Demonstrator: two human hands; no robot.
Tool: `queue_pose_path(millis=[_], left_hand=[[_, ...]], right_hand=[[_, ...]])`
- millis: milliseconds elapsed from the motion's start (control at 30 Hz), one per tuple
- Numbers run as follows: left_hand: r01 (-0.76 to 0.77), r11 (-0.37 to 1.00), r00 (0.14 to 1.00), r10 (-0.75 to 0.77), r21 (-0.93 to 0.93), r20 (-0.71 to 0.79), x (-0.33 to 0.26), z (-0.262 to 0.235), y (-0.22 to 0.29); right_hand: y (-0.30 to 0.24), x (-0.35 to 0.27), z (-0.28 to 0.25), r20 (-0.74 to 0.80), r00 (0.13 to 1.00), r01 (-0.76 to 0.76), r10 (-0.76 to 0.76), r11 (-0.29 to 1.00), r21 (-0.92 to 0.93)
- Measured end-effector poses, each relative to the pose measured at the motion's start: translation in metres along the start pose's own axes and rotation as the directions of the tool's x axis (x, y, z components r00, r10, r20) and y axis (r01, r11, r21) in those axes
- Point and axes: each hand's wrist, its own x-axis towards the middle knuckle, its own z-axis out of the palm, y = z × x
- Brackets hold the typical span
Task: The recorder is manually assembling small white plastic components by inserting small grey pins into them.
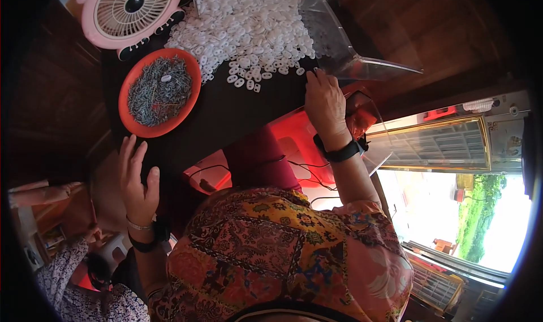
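Note:
My left hand [138,182] is open, fingers spread and thumb apart, just below the near rim of an orange bowl [195,87]. Small grey screws [151,98] fill the bowl, with one white plastic piece [166,78] lying on top. My right hand [327,102] rests at the right edge of the dark table [243,115], fingers stretched forward and a little bent, nothing visible in them. Its fingertips are close to a big heap of small white two-holed plastic pieces [243,25]. Several loose pieces [249,83] lie at the heap's near side.
A pink fan [134,4] stands beyond the bowl. A clear plastic bin [331,31] lies right of the heap. Red plastic chairs [297,147] and dark cables are below the table edge. Another person in a patterned sleeve [62,265] is at the lower left.

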Motion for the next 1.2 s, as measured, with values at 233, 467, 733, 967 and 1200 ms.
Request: queue_pose_path(millis=[233, 467, 733, 967, 1200], left_hand=[[-0.021, 0.998, 0.996, 0.027, 0.06, -0.084, -0.021, -0.003, -0.034], [-0.011, 0.999, 0.989, 0.018, 0.049, -0.148, -0.036, -0.03, -0.049], [-0.036, 0.971, 0.981, 0.079, 0.234, -0.178, -0.02, -0.044, -0.053], [0.006, 0.953, 0.995, 0.024, 0.304, -0.096, -0.014, -0.054, -0.058], [0.054, 0.954, 0.995, -0.028, 0.294, -0.094, -0.018, -0.051, -0.067]], right_hand=[[-0.038, -0.003, -0.004, -0.047, 0.996, 0.084, -0.082, 0.995, 0.059], [-0.077, -0.011, -0.014, -0.058, 0.992, 0.117, -0.114, 0.991, 0.064], [-0.111, -0.003, -0.038, -0.106, 0.994, 0.007, 0.033, 0.936, 0.351], [-0.135, -0.002, -0.046, -0.092, 0.995, 0.022, 0.029, 0.863, 0.505], [-0.166, -0.009, -0.036, 0.192, 0.971, -0.232, 0.141, 0.371, 0.899]])
